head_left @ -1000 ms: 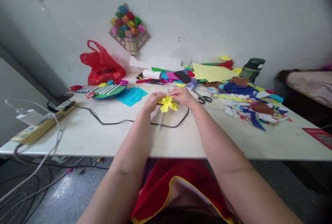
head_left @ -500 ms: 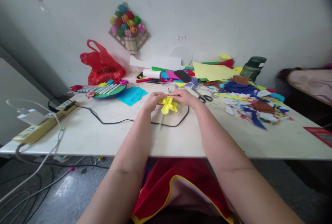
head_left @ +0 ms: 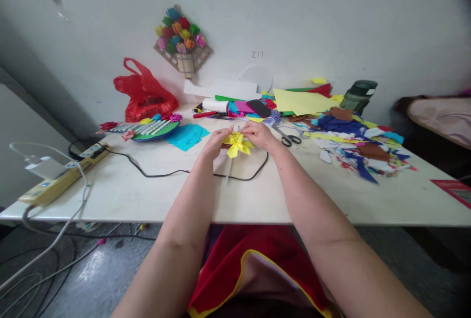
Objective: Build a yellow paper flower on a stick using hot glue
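Note:
A yellow paper flower (head_left: pixel 238 147) with spread petals is between my two hands, above the middle of the table. My left hand (head_left: pixel 217 142) has its fingers closed on the flower's left side. From the right, my right hand (head_left: pixel 259 135) pinches at the flower's upper edge. Below the flower a pale glue stick (head_left: pixel 228 168) points down toward the table; the glue gun it seems to belong to is mostly hidden under the hands and flower. A black cable (head_left: pixel 253 174) curves around beneath them.
Black-handled scissors (head_left: pixel 289 139) lie just right of my hand. Cut paper and felt scraps (head_left: pixel 360 144) spread over the right side. Left are blue sheets (head_left: pixel 188 136), a decorated green board (head_left: pixel 156 131), a red bag (head_left: pixel 145 92) and a power strip (head_left: pixel 62 175).
The flower and both hands have risen slightly, away from me. The right hand's fingers have shifted and bunched closer at the flower's upper edge.

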Motion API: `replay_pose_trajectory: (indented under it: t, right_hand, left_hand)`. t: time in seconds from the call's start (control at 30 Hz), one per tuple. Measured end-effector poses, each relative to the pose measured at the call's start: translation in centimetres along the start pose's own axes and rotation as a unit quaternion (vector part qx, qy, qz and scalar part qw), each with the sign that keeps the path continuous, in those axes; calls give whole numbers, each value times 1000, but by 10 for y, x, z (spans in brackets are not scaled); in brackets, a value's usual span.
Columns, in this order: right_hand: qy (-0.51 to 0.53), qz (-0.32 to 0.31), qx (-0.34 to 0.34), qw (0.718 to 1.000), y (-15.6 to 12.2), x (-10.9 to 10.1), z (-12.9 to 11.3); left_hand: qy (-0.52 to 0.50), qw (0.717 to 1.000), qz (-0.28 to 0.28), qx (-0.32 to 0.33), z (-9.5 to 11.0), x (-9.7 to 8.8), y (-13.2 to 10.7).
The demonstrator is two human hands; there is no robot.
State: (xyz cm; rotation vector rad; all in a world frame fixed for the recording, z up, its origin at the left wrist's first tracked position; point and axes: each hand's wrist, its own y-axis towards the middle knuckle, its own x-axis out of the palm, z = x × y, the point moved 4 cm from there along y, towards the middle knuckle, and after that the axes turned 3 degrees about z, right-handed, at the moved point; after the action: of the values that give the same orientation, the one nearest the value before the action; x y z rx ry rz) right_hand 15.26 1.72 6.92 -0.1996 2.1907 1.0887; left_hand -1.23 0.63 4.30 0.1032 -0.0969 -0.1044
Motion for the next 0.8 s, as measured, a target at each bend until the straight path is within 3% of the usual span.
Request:
replay_pose_trajectory:
  t: [0.23,0.8]
  right_hand:
    - [30,24,8,999,1,1,5]
    - [5,45,26,999,2,1,4]
  left_hand:
    - [-75,996,29,-41,0,0,2]
    - [-101,995,15,-24,4,1,1]
